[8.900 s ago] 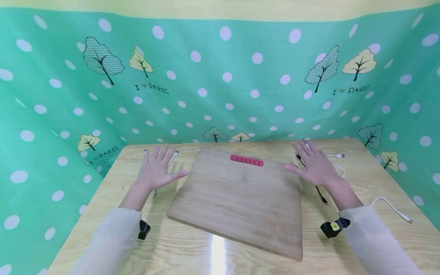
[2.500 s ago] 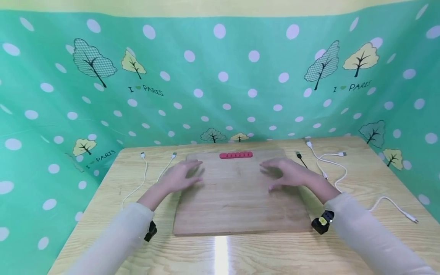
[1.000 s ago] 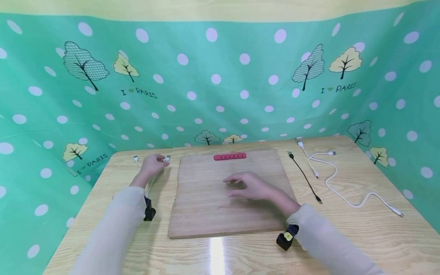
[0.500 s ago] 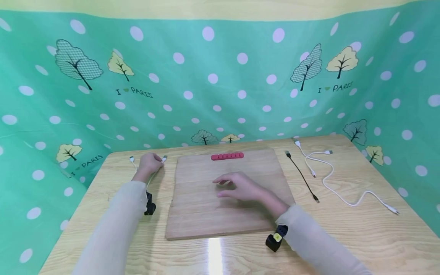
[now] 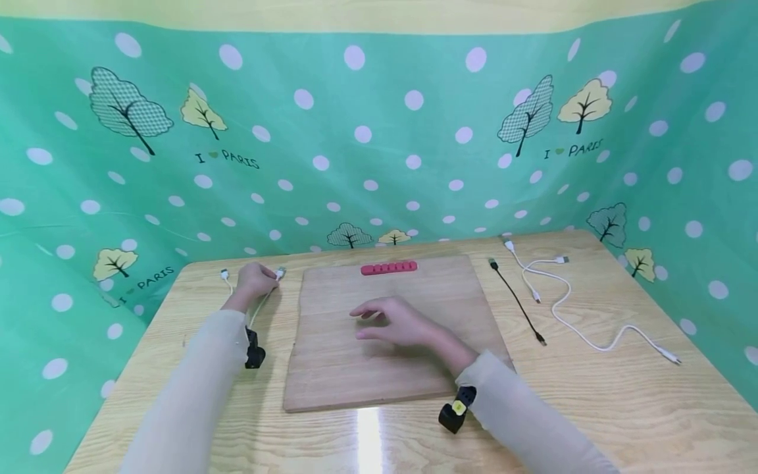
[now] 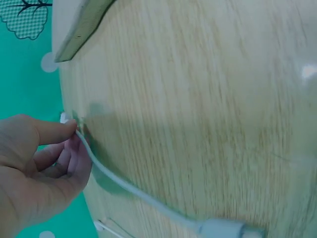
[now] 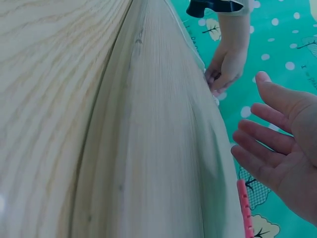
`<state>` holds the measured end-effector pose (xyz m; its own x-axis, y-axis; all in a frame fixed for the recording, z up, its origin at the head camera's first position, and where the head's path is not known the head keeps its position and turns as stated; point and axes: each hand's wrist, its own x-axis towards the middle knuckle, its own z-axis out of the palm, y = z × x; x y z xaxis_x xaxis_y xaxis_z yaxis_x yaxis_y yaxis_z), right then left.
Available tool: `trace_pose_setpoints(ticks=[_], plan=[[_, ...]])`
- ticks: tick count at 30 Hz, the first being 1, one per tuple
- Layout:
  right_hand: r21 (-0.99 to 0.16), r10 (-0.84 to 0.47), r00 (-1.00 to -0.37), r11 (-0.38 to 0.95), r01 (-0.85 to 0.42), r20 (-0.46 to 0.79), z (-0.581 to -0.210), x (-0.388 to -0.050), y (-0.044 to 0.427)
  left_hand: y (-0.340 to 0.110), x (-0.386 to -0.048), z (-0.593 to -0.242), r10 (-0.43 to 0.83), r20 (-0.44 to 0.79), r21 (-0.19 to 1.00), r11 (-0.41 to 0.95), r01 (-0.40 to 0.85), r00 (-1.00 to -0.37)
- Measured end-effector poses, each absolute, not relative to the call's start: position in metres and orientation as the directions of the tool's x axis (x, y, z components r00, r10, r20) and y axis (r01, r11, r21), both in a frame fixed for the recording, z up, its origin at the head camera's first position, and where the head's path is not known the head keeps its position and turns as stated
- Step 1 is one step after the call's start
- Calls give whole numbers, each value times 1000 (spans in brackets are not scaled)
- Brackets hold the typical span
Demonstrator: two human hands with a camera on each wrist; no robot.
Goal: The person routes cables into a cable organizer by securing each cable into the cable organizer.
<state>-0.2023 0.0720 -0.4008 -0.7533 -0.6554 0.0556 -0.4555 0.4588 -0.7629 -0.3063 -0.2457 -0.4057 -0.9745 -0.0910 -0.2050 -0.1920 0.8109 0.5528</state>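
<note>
My left hand (image 5: 254,282) pinches a white USB cable (image 6: 133,188) close to its far plug, left of the wooden board. In the left wrist view thumb and fingertips meet on the cord, and the cable's other plug (image 6: 223,229) lies nearer the camera. My right hand (image 5: 393,321) hovers over the wooden board (image 5: 331,368) with loosely bent fingers and nothing in them. A red cable holder (image 5: 389,268) with several slots lies along the board's far edge. The right wrist view shows the right palm (image 7: 292,144) beside the board.
A second white cable's plug (image 5: 224,274) lies left of my left hand. Right of the board are a black cable (image 5: 517,299), a short white cable (image 5: 527,280) and a long white cable (image 5: 565,320). A polka-dot curtain (image 5: 379,164) stands behind the table.
The board was squared up and the red holder moved with it. My left hand went from the board to the white cable and pinched it. The right hand drifted left over the board.
</note>
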Motion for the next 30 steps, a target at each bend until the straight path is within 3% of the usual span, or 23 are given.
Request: trace_pose_setpoints(ticks=[13,30], plan=[[-822,-635,-771,422,-382,32,-410,-207,50,-263,-301,-397,-66,-325,660,699,-276,-943],[-830,-586,-810,435,-348,32,-417,-214,33,-251,-292,-384,1,-411,774,529,-348,-912]])
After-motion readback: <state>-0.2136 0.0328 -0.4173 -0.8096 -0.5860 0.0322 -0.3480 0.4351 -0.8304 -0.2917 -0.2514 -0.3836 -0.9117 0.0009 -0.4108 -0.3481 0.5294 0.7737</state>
